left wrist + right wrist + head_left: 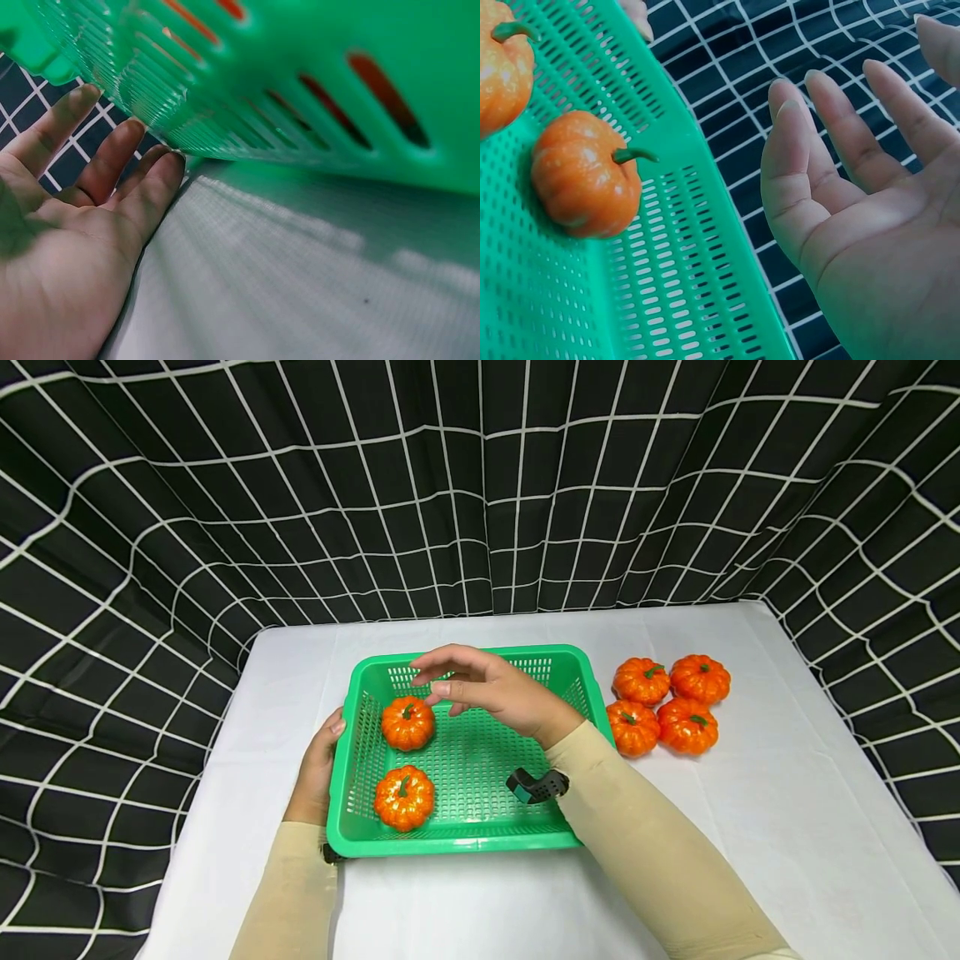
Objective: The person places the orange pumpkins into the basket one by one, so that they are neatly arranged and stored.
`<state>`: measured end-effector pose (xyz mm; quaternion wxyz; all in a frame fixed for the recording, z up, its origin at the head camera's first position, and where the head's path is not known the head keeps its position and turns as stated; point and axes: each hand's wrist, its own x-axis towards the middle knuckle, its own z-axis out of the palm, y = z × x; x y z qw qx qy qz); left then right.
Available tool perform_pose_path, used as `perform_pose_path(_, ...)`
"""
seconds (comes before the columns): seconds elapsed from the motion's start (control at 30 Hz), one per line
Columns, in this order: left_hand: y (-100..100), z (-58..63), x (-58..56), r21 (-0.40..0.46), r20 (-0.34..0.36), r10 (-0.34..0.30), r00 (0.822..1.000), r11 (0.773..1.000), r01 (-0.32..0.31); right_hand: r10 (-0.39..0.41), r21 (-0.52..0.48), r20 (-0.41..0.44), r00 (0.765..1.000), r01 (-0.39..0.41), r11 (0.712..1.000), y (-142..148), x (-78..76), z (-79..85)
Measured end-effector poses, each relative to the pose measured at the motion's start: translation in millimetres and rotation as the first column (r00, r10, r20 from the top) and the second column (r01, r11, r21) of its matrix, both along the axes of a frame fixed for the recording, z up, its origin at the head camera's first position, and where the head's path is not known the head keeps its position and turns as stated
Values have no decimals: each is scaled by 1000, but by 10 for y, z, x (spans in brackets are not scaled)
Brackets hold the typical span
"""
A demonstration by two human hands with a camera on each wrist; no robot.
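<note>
A green plastic basket [480, 843] with slotted walls holds two small orange pumpkins with green stems, both at its left side. The back pumpkin [408, 724] lies near the tips of my right hand [495, 689], which hovers over the basket with loosely bent fingers and nothing in them. In the right wrist view, this hand [877, 202] appears palm up, apart from the pumpkin [586, 175]. The front pumpkin [405, 798] sits near the left front corner. My left hand [318, 768] rests at the basket's left outer wall; in the left wrist view its fingers [154, 191] are fairly straight against the slotted side.
Several more pumpkins [687, 727] stand grouped on the white tablecloth [780, 793], just right of the basket. A black curtain [480, 510] with white grid lines encloses the table at the back and sides. Both wrists wear a dark strap [537, 785].
</note>
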<state>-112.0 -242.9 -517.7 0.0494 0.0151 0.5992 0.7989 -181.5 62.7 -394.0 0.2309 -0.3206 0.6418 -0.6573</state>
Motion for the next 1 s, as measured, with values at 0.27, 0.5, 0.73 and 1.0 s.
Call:
perform_pose_path(0.27, 6, 9, 4, 10, 12, 16, 1000, 1000, -16, 3, -27, -4, 1000, -3, 1000, 16, 11, 3)
perform_pose_path(0.5, 0, -4, -5, 24, 10, 3, 1000, 1000, -4, -32, 0, -7, 999, 32, 999, 46, 28, 27)
perform_pose_path(0.73, -10, -25, -13, 19, -4, -3, 1000, 1000, 3, -57, 8, -23, 998, 57, 998, 89, 60, 54)
perform_pose_path(1.0, -1, 3, -3, 14, -2, -7, 1000, 1000, 7, -81, 24, -35, 996, 82, 996, 158, 102, 36)
